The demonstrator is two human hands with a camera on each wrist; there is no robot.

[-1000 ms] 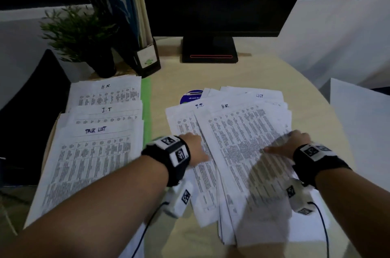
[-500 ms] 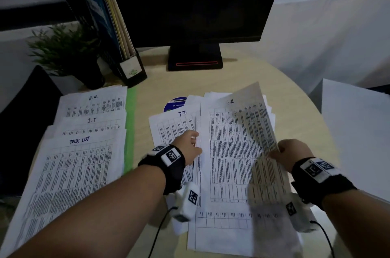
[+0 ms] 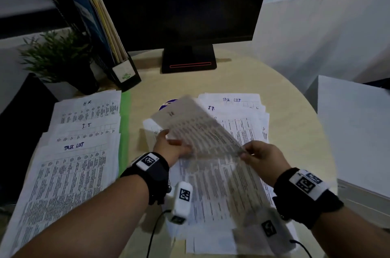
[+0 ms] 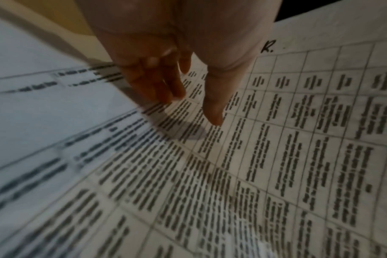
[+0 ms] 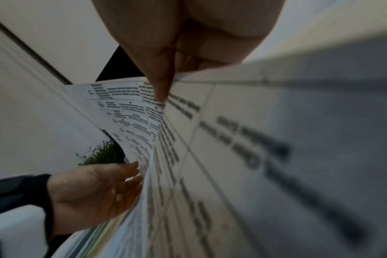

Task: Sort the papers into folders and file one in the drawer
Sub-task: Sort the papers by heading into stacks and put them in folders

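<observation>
Two hands (image 3: 215,152) on one lifted sheet (image 3: 196,129)

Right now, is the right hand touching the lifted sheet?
Touching. In the right wrist view the right hand pinches the lifted sheet's edge between thumb and fingers; the head view shows the same grip.

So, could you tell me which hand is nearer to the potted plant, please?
Left. The left hand is under the lifted sheet, on the potted plant side; the right hand pinches the sheet's opposite edge, farther away.
</observation>
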